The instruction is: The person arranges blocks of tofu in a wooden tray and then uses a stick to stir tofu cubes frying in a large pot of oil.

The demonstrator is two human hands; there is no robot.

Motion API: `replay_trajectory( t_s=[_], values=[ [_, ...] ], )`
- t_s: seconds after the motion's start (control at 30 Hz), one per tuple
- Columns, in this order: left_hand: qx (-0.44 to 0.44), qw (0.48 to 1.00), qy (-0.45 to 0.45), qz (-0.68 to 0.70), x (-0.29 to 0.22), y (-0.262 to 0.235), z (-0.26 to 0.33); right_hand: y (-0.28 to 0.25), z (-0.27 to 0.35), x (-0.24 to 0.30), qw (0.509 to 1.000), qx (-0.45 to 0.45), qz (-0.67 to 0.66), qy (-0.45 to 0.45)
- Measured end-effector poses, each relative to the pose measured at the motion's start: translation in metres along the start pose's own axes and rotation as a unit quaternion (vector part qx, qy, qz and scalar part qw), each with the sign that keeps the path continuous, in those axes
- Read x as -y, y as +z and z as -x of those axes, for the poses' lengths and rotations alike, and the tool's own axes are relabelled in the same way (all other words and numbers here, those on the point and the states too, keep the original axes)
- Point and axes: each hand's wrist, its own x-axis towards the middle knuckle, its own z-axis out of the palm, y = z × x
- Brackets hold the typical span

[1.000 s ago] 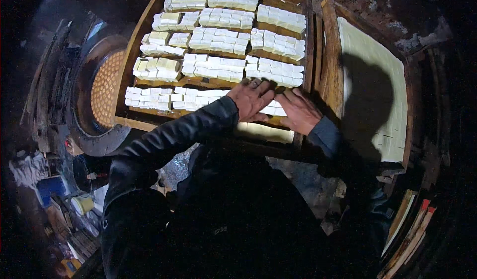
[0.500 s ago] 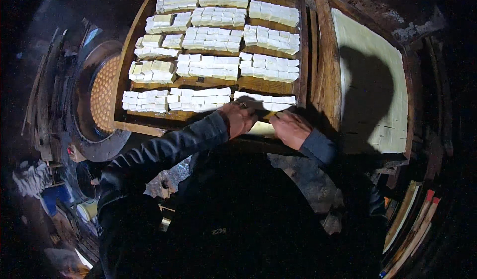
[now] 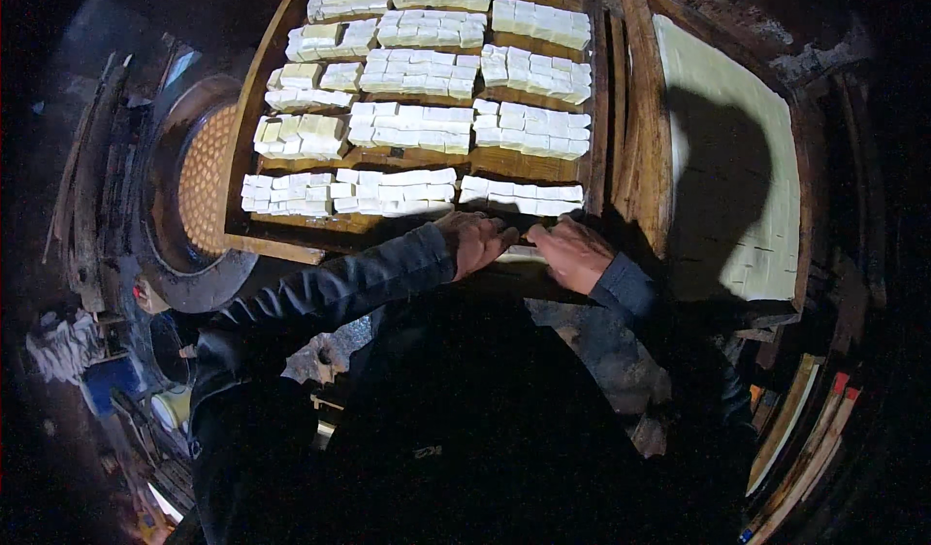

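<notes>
A wooden tray point(image 3: 276, 244) holds rows of white tofu blocks point(image 3: 415, 125), cut small and pushed together in groups. At the tray's near edge, my left hand point(image 3: 475, 241) is closed, fingers curled. Close to its right, my right hand point(image 3: 574, 254) pinches with thumb and fingers. A thin dark thing seems to run between the two hands, but shadow hides its kind. Just below the fingers, a pale strip point(image 3: 521, 253) shows at the tray's edge. The nearest right-hand tofu row point(image 3: 521, 197) lies just beyond my hands.
Right of the tray, a wooden frame point(image 3: 648, 118) holds a wide pale slab point(image 3: 771, 244), partly under a head-shaped shadow. To the left stands a large round pan point(image 3: 160, 215) with a bumpy orange-brown surface inside. Wooden sticks point(image 3: 824, 438) lie at the lower right.
Both hands have drawn slightly toward me and to the right, off the near tofu row. Less of the pale strip between them shows. The tofu groups keep their arrangement.
</notes>
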Motion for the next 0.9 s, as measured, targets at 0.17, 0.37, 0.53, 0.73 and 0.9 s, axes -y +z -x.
replay_trajectory(
  t_s=[0.17, 0.37, 0.53, 0.73, 0.9],
  values=[
    [0.056, 0.998, 0.04, -0.009, -0.022, -0.038, 0.0, 0.025, 0.0, -0.02, 0.991, -0.092, -0.045, -0.091],
    [-0.055, 0.994, 0.062, -0.066, -0.04, -0.065, 0.003, 0.021, 0.001, -0.022, 0.985, -0.16, -0.01, -0.069],
    [-0.079, 0.966, 0.069, -0.238, -0.041, -0.078, 0.002, 0.011, 0.003, -0.021, 0.96, -0.242, 0.123, -0.073],
    [-0.11, 0.956, 0.094, -0.256, -0.031, -0.068, 0.0, 0.01, 0.007, -0.016, 0.956, -0.242, 0.16, -0.043],
    [-0.132, 0.955, 0.13, -0.232, -0.027, -0.064, -0.002, 0.018, 0.002, -0.018, 0.96, -0.22, 0.175, -0.02]
  ],
)
